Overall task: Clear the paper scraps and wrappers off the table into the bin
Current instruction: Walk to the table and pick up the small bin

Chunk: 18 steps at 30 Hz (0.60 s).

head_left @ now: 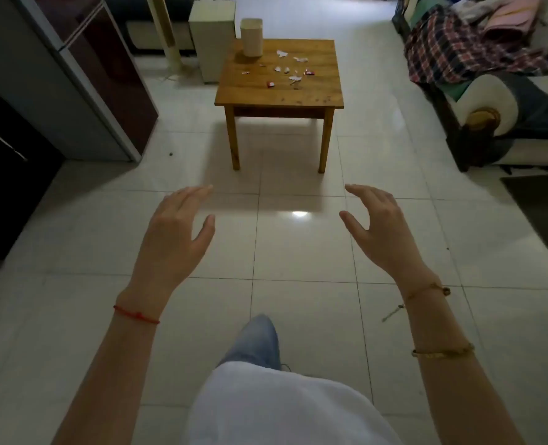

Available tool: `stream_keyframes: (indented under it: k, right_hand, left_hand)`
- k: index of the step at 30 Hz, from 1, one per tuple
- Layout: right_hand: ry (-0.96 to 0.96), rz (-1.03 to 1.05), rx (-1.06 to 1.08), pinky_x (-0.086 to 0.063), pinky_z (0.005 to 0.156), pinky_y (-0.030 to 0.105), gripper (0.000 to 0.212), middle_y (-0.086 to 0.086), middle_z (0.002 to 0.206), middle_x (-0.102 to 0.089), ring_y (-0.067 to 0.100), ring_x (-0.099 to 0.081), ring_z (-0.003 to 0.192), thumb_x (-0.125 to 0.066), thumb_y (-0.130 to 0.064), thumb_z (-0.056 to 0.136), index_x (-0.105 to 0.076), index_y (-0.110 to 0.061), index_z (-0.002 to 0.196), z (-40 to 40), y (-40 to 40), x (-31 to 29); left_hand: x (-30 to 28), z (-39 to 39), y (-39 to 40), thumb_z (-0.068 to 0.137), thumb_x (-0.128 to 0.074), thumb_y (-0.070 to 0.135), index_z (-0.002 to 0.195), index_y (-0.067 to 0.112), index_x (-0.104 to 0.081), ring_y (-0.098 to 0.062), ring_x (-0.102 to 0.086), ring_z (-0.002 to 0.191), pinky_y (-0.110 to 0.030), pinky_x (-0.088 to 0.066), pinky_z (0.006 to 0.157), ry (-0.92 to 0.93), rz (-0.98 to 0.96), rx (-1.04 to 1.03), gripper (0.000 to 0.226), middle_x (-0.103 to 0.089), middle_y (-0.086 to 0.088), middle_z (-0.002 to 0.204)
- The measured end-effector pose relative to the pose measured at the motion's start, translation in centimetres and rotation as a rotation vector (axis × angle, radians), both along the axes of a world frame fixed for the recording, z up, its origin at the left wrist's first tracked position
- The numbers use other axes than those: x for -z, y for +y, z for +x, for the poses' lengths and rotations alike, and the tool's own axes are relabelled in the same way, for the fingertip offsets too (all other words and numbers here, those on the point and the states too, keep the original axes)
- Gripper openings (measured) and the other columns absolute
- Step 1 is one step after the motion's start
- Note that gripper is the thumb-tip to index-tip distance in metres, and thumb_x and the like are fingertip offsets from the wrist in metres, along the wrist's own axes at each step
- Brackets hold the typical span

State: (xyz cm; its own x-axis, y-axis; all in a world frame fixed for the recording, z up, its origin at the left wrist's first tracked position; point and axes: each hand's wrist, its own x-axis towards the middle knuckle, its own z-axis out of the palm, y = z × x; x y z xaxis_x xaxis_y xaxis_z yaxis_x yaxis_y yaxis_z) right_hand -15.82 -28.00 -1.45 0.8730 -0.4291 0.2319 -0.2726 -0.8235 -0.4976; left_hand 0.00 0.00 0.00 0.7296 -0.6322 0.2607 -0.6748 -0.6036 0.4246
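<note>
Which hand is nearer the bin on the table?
Left, slightly. The left hand sits below-left of the bin; the right hand is further off, below-right. Both are well short.

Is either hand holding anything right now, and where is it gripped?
Nothing is held. The left hand and right hand are both open and empty above the floor.

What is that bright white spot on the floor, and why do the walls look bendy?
Head view: the spot is glare, a light reflecting off the glossy tiled floor between the left hand and right hand. Head view: the wide-angle lens curves the edges, so the fridge leans. Head view: the table casts a soft shadow.
</note>
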Motion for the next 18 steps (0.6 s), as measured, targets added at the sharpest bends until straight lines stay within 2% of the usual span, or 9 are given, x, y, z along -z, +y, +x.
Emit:
stream_keyframes:
  k: [6,11,18]
  right_hand:
    - [0.054,0.031,0.012,-0.037,0.109,0.043,0.047,0.004,0.134,-0.055,0.022,-0.044,0.129,-0.057,-0.029,0.092,-0.048,-0.015,0.135,6.3,-3.9,2.1]
    - [0.036,0.031,0.009,-0.036,0.110,0.042,0.046,0.003,0.135,-0.054,0.020,-0.044,0.129,-0.057,-0.029,0.092,-0.048,-0.016,0.136,15.0,-8.2,2.2]
    - [-0.012,0.026,0.012,-0.037,0.108,0.038,0.046,0.003,0.132,-0.056,0.020,-0.046,0.126,-0.056,-0.030,0.092,-0.048,-0.016,0.135,27.9,-14.3,0.5]
  left_hand:
    - [2.1,5.7,-3.8,0.095,-0.053,0.022,0.139,0.012,-0.048,-0.023,-0.047,0.130,-0.035,-0.035,0.112,0.054,0.001,-0.039,0.046,-0.054,-0.009,0.138]
    - [2.1,14.2,-8.4,0.094,-0.053,0.021,0.139,0.012,-0.048,-0.022,-0.046,0.131,-0.040,-0.034,0.113,0.054,-0.020,-0.034,0.046,-0.055,-0.009,0.137]
    - [0.4,26.5,-15.5,0.095,-0.052,0.022,0.140,0.014,-0.047,-0.019,-0.049,0.129,-0.037,-0.036,0.112,0.036,-0.005,-0.006,0.046,-0.056,-0.006,0.136]
